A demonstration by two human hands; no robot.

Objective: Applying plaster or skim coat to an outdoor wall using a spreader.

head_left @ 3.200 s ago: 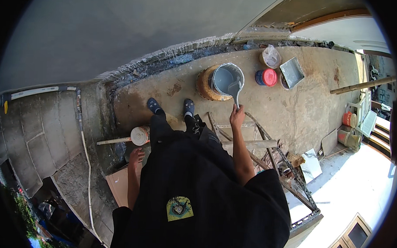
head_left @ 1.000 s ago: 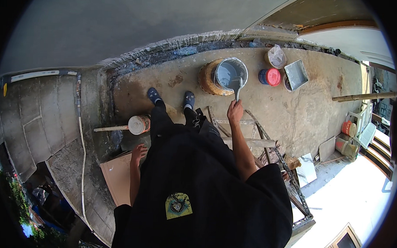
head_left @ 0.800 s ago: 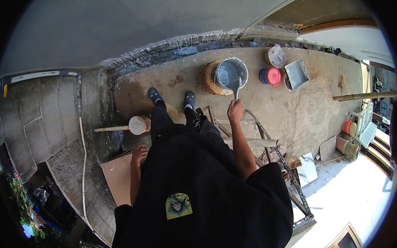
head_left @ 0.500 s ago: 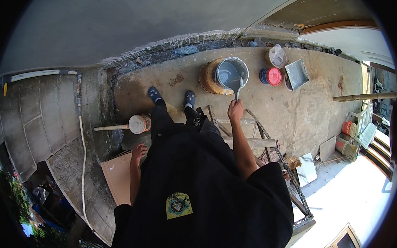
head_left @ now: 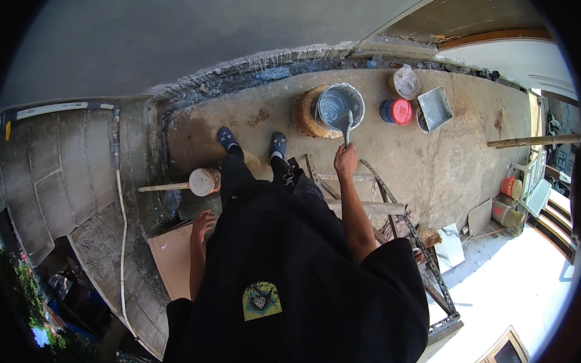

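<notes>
My right hand [head_left: 346, 157] is closed on the pale handle of a stirring tool [head_left: 348, 132], whose other end dips into grey liquid in a pale bucket [head_left: 338, 100]. That bucket sits in or against a larger, rust-stained yellow container [head_left: 303, 115] on the concrete. My left hand [head_left: 204, 222] hangs beside my left leg with loosely curled, parted fingers, holding nothing. Just above it lies a round, lidded pail [head_left: 205, 182] with a pole [head_left: 162, 188] next to it. My two feet, in dark clogs, stand left of the large container.
A red-lidded blue pail [head_left: 396, 112], a metal tray [head_left: 434, 106] and a bagged bucket [head_left: 404, 83] stand right of the mixing bucket. A frame ladder [head_left: 382, 210] is by my right side. Farther right are stacked buckets [head_left: 509, 215] and a bamboo pole [head_left: 535, 140]; walls run along top and left.
The liquid now shows swirls, and the tool has shifted slightly in it with my right hand. Since the oldest frame the view has shifted a little. My left hand stays by my leg.
</notes>
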